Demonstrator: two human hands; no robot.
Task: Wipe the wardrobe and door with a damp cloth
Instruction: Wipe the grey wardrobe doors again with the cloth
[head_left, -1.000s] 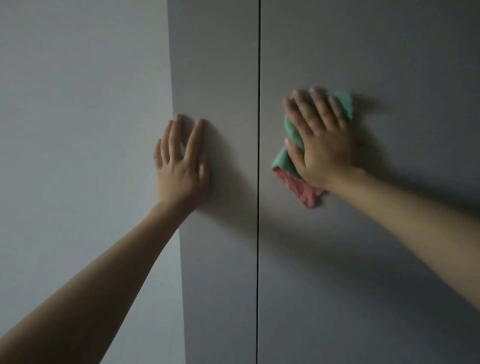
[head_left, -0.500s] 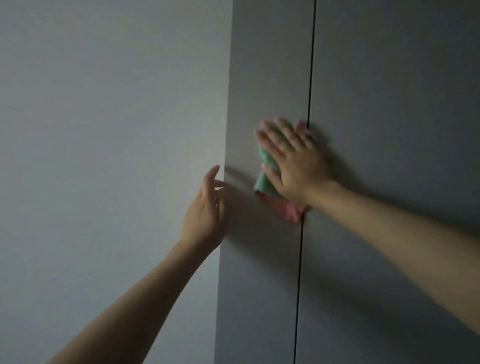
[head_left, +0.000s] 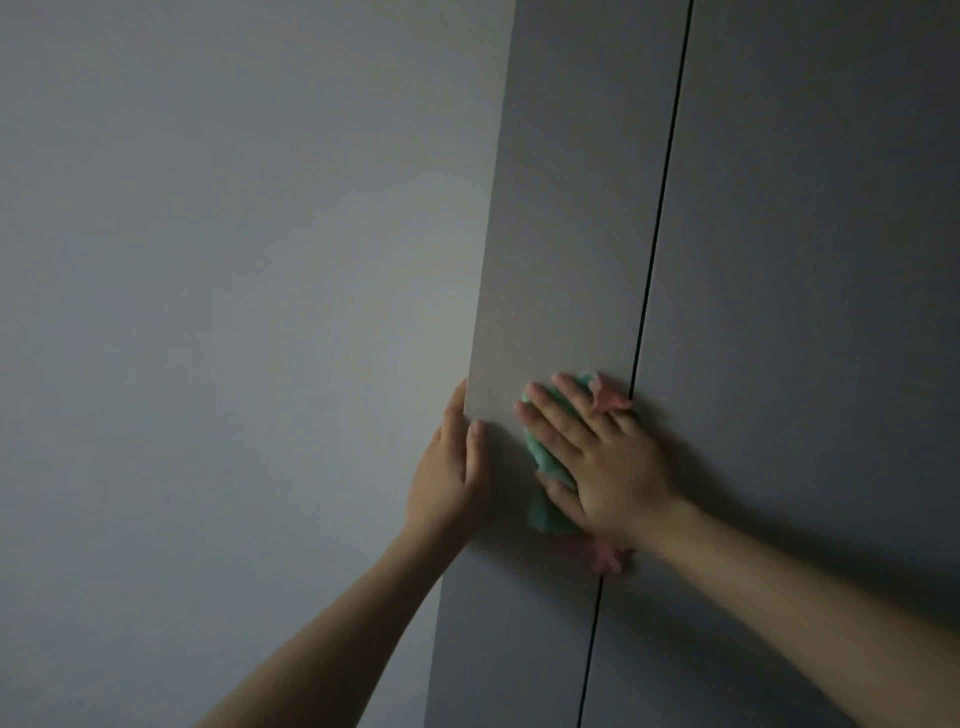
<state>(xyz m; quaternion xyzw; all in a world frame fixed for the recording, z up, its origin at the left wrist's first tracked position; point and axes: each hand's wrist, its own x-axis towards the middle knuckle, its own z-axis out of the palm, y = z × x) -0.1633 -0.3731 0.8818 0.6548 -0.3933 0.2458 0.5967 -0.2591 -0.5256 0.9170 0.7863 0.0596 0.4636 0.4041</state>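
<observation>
The grey wardrobe's narrow left panel (head_left: 561, 234) runs up the middle of the view, and a dark seam (head_left: 660, 208) divides it from the wider door (head_left: 810, 260) on the right. My right hand (head_left: 602, 457) lies flat with spread fingers on a green and pink cloth (head_left: 543, 457), pressing it against the narrow panel just left of the seam. My left hand (head_left: 447, 467) grips the panel's left edge, thumb on the front face and fingers round the side. Most of the cloth is hidden under my right hand.
A plain pale wall (head_left: 234, 312) fills the left half of the view, beside the wardrobe's edge. The light is dim. Both forearms reach up from the bottom of the view.
My right hand has slid the cloth left, from the wide door across the seam onto the narrow panel. My left hand left the panel's face and took hold of its left edge.
</observation>
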